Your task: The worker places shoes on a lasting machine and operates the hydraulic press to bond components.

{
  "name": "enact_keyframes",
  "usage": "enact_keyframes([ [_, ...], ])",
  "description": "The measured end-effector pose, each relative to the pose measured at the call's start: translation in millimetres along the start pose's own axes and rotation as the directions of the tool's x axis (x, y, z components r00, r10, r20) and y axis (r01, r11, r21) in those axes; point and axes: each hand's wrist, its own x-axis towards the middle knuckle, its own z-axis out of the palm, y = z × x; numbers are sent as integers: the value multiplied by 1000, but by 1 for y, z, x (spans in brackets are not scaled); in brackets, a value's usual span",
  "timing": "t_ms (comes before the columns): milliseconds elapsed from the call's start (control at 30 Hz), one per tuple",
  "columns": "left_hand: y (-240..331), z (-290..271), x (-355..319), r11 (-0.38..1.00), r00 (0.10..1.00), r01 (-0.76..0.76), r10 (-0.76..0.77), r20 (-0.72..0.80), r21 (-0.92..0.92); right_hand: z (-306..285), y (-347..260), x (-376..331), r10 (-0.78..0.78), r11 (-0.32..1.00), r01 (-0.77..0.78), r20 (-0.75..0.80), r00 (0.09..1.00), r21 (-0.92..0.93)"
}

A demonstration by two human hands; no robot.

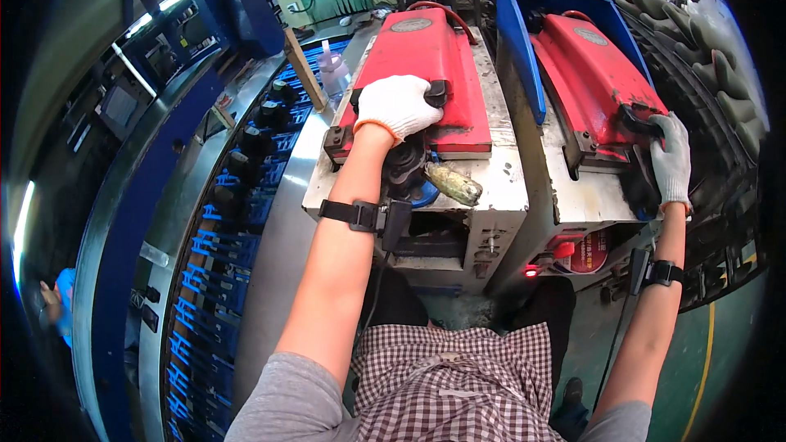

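Two machines with red covers stand side by side in front of me. My left hand, in a white knitted glove with an orange cuff, is wrapped over the black handle on the front of the left red cover. At the right red cover, my right hand, gloved too, has its fingers around the end of another black handle. Both covers appear lowered. Below my left hand, a worn, taped, yellowish bundle lies by a round black part on the left machine.
A blue metal guard rises between the machines. Left of them runs a rack of blue clamps, with a translucent bottle nearby. Grey-green shaped pieces fill a rack at right. A red light glows low on the right machine.
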Motion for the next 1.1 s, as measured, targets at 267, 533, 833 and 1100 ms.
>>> enact_keyframes([
  [267,1,1,0,1000,1000,-10,10,-18,19,1,5,1,-6,1000,6,21,1000,10],
  [533,2,-1,-2,1000,1000,-3,4,-18,14,2,7,0,12,1000,-12,34,999,13],
  [833,1,0,-2,1000,1000,4,-4,-19,18,4,12,1,6,1000,-6,41,999,10],
  [1100,2,0,-2,1000,1000,6,-5,-20,29,7,18,1,7,1000,-7,36,999,1],
])
